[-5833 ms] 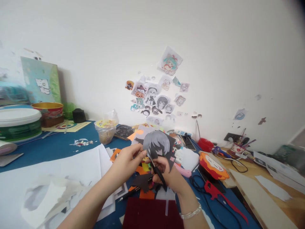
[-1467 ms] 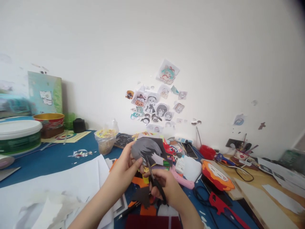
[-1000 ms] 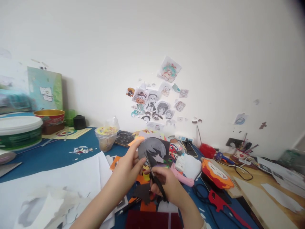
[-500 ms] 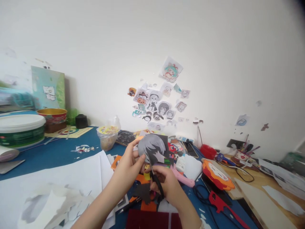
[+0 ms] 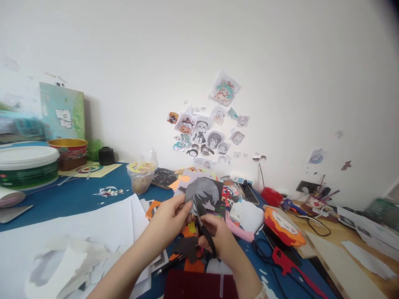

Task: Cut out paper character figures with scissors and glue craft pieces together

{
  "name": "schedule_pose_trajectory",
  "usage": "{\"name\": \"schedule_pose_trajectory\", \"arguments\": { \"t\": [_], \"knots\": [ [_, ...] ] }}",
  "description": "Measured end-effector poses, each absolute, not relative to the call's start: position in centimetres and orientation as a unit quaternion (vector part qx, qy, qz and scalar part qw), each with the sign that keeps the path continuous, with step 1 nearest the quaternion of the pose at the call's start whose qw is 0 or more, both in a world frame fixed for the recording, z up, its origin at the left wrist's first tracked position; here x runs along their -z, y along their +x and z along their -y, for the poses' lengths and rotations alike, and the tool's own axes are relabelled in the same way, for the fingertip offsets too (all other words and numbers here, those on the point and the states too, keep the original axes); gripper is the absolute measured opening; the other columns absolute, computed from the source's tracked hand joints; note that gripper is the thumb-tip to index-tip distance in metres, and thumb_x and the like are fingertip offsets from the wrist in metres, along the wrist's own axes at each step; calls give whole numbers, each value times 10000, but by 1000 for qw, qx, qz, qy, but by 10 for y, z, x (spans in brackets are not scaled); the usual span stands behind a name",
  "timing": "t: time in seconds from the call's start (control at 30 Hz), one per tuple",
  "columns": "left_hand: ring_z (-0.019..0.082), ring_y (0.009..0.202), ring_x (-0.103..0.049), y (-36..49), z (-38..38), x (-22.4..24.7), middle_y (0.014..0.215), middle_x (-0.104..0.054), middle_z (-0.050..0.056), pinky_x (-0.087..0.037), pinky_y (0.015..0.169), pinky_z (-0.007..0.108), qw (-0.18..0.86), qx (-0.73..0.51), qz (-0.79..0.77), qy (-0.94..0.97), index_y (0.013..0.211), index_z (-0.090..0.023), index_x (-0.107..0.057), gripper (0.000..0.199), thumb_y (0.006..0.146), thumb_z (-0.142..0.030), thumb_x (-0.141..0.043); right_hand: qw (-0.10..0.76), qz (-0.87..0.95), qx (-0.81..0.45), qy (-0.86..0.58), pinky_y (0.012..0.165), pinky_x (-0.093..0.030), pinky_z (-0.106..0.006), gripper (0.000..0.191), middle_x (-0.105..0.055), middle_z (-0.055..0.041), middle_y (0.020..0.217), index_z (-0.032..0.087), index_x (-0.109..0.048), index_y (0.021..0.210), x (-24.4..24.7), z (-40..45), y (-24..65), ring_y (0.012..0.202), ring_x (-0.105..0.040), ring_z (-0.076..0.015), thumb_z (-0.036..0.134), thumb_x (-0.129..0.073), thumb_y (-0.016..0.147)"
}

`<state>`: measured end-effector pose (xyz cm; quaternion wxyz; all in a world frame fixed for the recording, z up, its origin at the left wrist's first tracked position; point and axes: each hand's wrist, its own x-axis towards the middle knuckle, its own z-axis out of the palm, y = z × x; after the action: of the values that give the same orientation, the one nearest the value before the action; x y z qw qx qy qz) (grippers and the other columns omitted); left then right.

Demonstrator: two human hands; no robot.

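Note:
Between the fingers of my left hand (image 5: 175,214) is a grey paper cutout (image 5: 204,192) shaped like a head of hair, with dark paper around its right and lower edges. My right hand (image 5: 216,236) grips black-handled scissors (image 5: 203,232), whose blades point up and left against the cutout's lower left part, close to my left fingertips. Under my hands lie dark grey scraps (image 5: 187,248) and orange paper pieces (image 5: 195,266). A dark red object (image 5: 199,285) is at the front edge.
White sheets (image 5: 102,226) with torn paper cover the left front. Farther back are a lidded tub (image 5: 26,166), a red tin (image 5: 69,150) and a plastic cup (image 5: 141,178). Rightward lie a pink tool (image 5: 239,229), a glue bottle (image 5: 237,211), an orange cutout (image 5: 284,226) and a red tool (image 5: 288,265).
The grey cutout has shifted slightly right and down and turned a little. Both hands have moved slightly, with the scissors still at the paper.

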<state>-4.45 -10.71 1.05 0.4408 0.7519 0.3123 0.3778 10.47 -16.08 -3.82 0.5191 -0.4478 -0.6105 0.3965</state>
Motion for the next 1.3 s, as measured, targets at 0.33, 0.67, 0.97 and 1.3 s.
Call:
{"name": "schedule_pose_trajectory", "arguments": {
  "t": [0.33, 0.67, 0.97, 1.3],
  "knots": [
    [103, 374, -411, -45, 108, -13, 445, -479, -61, -336, 449, 225, 434, -377, -307, 758, 559, -204, -443, 261, 755, -375, -433, 509, 611, -414, -444, 445, -354, -194, 590, -483, 15, 593, 137, -627, 892, 36, 163, 103, 512, -403, -93, 578, -697, 506],
    [117, 428, -463, -43, 104, -8, 463, -487, -63, -387, 515, 243, 473, -387, -292, 736, 590, -204, -436, 264, 765, -402, -434, 530, 599, -388, -457, 460, -382, -203, 506, -471, 18, 576, 136, -624, 784, 43, 158, 103, 504, -399, -92, 546, -713, 501],
    [134, 480, -454, -38, 108, -5, 479, -456, -52, -320, 498, 240, 360, -396, -325, 780, 546, -208, -411, 303, 799, -370, -376, 543, 589, -402, -443, 461, -327, -187, 484, -449, 39, 588, 142, -599, 818, 26, 164, 93, 517, -374, -80, 477, -747, 502],
    [95, 391, -377, -38, 108, -6, 453, -436, -74, -297, 457, 227, 436, -386, -303, 754, 560, -207, -370, 298, 801, -381, -373, 554, 603, -415, -397, 472, -331, -185, 687, -451, 22, 678, 167, -519, 1009, 39, 160, 98, 567, -391, -89, 614, -675, 511]
  ]
}}
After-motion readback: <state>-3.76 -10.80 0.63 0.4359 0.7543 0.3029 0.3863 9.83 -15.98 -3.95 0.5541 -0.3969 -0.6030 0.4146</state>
